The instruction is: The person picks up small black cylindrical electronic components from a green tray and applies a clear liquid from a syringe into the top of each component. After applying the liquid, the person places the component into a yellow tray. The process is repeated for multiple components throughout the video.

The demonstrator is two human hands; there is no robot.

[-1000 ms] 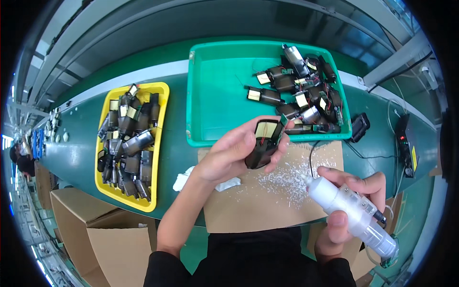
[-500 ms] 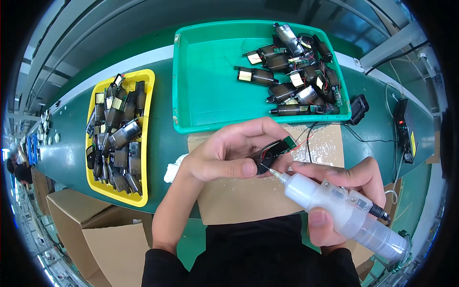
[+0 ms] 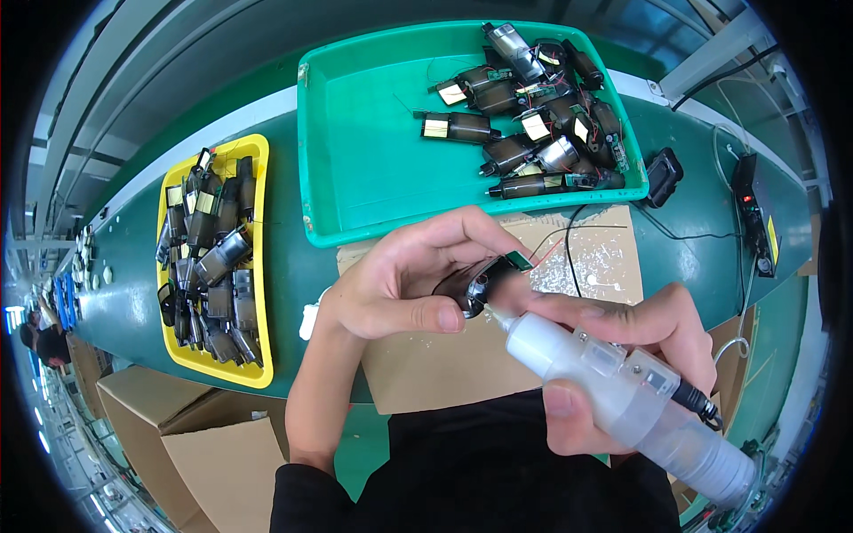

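Observation:
My left hand (image 3: 386, 289) is closed around a dark, glossy part (image 3: 471, 286), held above the cardboard sheet. A small green circuit board (image 3: 518, 260) and thin wires stick out of its far end. My right hand (image 3: 653, 333) grips a translucent, white-ended syringe-type glue dispenser (image 3: 595, 377), with a black cable joined to its side. The dispenser's nozzle points at the part. My right index finger reaches forward beside the nozzle to the part's right side; its tip is blurred, so contact with the part is hard to make out.
A green tray (image 3: 364, 226) at the back holds several dark motor-like parts toward its right side. More such parts fill a yellow tray (image 3: 259, 178) at left. Beneath my hands lies a cardboard sheet (image 3: 426, 377). A black power strip (image 3: 753, 213) stands at right, an opened carton (image 3: 227, 462) at lower left.
The part in my left hand has turned, showing a rounder, glossy face. My right index finger has stretched toward it, and the dispenser has shifted slightly left and lower. The view has shifted a little.

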